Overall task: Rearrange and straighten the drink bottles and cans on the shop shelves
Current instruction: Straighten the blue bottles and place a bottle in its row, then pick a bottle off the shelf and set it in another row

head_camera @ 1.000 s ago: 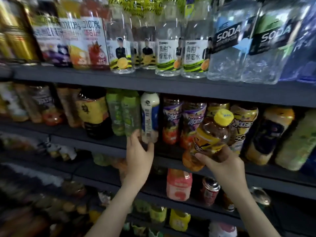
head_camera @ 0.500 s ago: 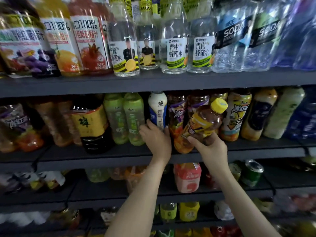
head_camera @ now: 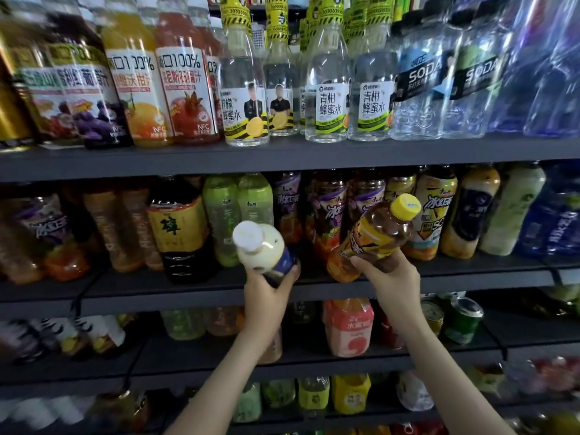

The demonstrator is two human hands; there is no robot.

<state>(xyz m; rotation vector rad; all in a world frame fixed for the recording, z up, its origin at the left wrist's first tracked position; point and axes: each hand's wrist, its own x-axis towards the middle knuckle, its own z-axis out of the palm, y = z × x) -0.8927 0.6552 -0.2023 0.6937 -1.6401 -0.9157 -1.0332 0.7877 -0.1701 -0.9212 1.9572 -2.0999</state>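
My left hand (head_camera: 266, 293) grips the base of a white milky bottle (head_camera: 260, 246) with a blue label and white cap, tilted toward me in front of the second shelf (head_camera: 157, 293). My right hand (head_camera: 392, 281) grips the bottom of a brown tea bottle (head_camera: 376, 233) with a yellow cap and yellow label, leaning right, clear of the shelf row. Behind them stand green tea bottles (head_camera: 238, 211) and purple-labelled tea bottles (head_camera: 332, 208). There is a dark gap in the row behind the white bottle.
The top shelf (head_camera: 282, 155) carries juice bottles (head_camera: 185, 89), clear honey-water bottles (head_camera: 329, 98) and soda water bottles (head_camera: 420, 86). A dark plum drink (head_camera: 179, 233) stands left of the green teas. Below sit a pink peach drink (head_camera: 348, 328) and green cans (head_camera: 461, 318).
My left hand has pulled the white bottle out of the row and tipped it toward me. The tea bottle in my right hand stays held in front of the shelf.
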